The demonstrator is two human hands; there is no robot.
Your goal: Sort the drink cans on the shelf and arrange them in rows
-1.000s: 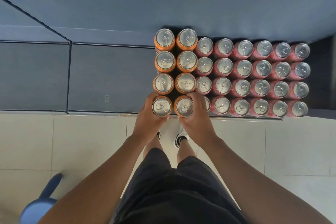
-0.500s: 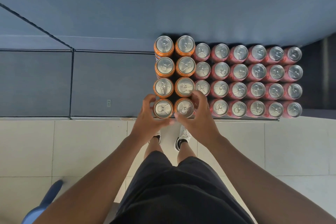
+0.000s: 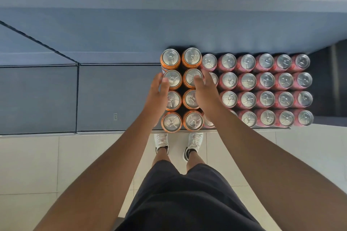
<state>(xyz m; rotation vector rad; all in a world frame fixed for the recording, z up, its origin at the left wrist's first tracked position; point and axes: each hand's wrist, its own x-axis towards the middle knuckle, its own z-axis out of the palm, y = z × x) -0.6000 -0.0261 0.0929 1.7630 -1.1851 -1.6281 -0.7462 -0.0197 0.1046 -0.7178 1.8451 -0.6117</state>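
Observation:
Two columns of orange cans (image 3: 191,58) stand upright at the left of the block on the dark shelf (image 3: 116,97). Several columns of red cans (image 3: 266,80) fill the space to their right, all in straight rows. My left hand (image 3: 157,93) reaches over the left orange column, fingers relaxed, fingertips at the second can from the back (image 3: 173,79). Over the seam between orange and red cans lies my right hand (image 3: 205,92), its fingertips touching the neighbouring orange can (image 3: 191,78). Neither hand grips a can. The two front orange cans (image 3: 193,120) stand free at the shelf edge.
The shelf part left of the cans holds nothing and has a divider line (image 3: 77,97). A blue-grey back wall (image 3: 169,24) rises behind the cans. Below are pale floor tiles (image 3: 56,165), my white shoes (image 3: 161,141) and dark shorts.
Both hands let go of the two front orange cans and moved back over the block to the second row from the back. The camera view shifted closer.

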